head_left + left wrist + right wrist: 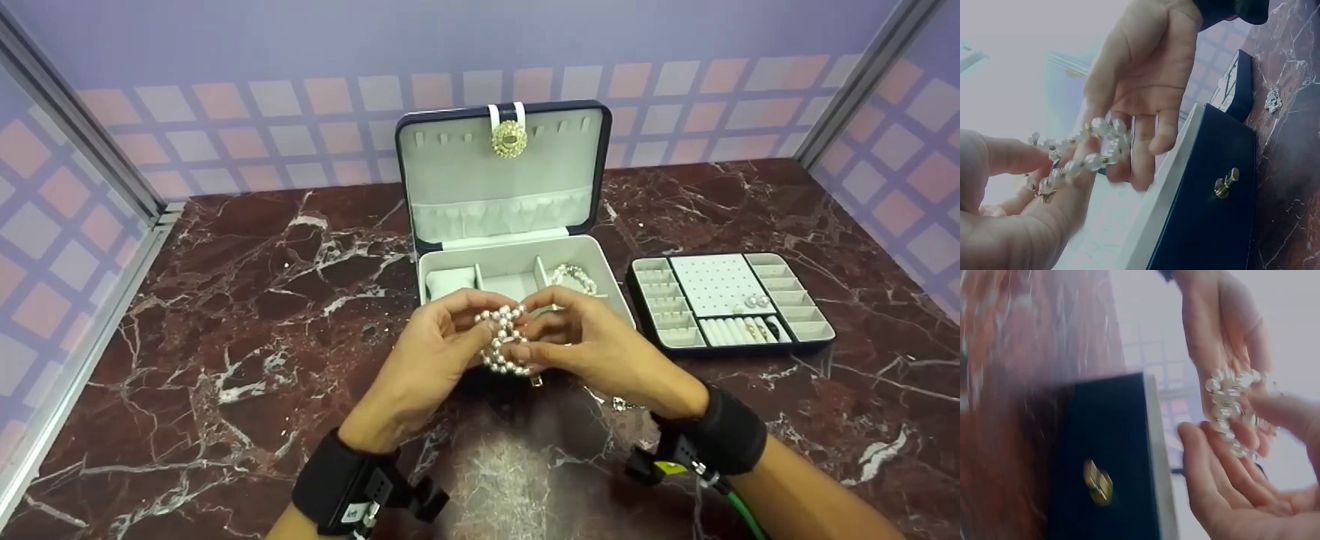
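Both hands hold a pearl bracelet in front of an open jewelry box, its front edge behind the fingers. The left hand pinches one side of the beads between thumb and fingers. From the other side, the right hand pinches the strand with thumb and fingertips. Pearls with small gold-coloured links between them show in the left wrist view, where the bracelet spans the two hands. In the right wrist view the beads are blurred. The box's gold clasp sits on the dark blue front.
Inside the box are a white cushion and a pearl bracelet in the right compartment. The raised lid carries a round gold brooch. At right lies a divided tray with rings and earrings. Silver jewelry lies on the marbled table.
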### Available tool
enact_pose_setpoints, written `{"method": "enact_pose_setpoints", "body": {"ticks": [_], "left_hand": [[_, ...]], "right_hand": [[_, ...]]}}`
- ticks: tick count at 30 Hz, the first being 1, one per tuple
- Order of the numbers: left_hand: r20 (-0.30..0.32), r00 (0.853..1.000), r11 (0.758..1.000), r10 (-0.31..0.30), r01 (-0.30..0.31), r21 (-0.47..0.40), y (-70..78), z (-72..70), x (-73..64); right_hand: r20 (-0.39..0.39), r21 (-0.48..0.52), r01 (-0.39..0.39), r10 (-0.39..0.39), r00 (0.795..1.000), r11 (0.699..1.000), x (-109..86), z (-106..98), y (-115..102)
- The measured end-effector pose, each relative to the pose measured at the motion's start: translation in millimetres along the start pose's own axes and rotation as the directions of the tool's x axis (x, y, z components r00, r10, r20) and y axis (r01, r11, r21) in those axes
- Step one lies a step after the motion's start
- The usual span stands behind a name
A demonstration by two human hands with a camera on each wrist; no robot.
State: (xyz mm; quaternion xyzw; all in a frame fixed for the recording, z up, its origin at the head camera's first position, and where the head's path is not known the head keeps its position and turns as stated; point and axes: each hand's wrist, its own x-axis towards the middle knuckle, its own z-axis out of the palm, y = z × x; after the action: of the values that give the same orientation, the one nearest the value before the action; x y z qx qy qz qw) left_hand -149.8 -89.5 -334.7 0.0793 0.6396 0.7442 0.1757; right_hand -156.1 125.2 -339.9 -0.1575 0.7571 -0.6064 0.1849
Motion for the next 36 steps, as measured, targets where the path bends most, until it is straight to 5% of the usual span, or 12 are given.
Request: {"method": "enact_pose_setpoints", "body": {"ticks": [3,9,13,17,20,24,28,36], "left_hand": [[-0.029,0.999,1.0,-0.023,0.023,0.019,-2.2,0.1,1.0],[-0.034,0.996,0.992,-0.088,0.091,0.086,-6.6,0.6,1.0],[-0.018,0.999,0.981,-0.037,0.039,0.191,-9.5,7.0,0.0],[0.004,0.999,0.983,0.036,-0.036,0.178,-10.1,12.1,-0.4],[0.007,0.996,0.984,0.087,-0.087,0.157,-8.4,11.1,-0.9],[0.006,0.985,0.961,0.172,-0.169,0.217,-8.9,8.0,0.1],[-0.001,0.979,0.942,0.204,-0.196,0.271,-11.1,8.0,2.7],[-0.059,0.98,0.937,0.192,-0.165,0.307,-12.7,4.4,4.7]], "right_hand": [[-0.053,-0.027,-0.01,0.009,0.999,1.0,2.5,1.1,2.3],[-0.146,-0.226,0.081,-0.116,0.983,0.971,2.9,-0.5,1.6],[-0.147,-0.307,0.152,-0.205,0.968,0.94,0.3,2.6,-3.6],[-0.103,-0.371,0.254,-0.312,0.944,0.893,-4.6,4.5,-9.2],[-0.1,-0.323,0.283,-0.33,0.939,0.903,-5.4,0.9,-12.4],[-0.136,-0.114,0.23,-0.245,0.96,0.966,-3.9,-7.5,-15.6],[-0.164,-0.012,0.214,-0.213,0.963,0.977,-2.7,-14.2,-16.9],[-0.188,-0.327,0.251,-0.323,0.928,0.911,6.6,-22.9,-20.5]]}}
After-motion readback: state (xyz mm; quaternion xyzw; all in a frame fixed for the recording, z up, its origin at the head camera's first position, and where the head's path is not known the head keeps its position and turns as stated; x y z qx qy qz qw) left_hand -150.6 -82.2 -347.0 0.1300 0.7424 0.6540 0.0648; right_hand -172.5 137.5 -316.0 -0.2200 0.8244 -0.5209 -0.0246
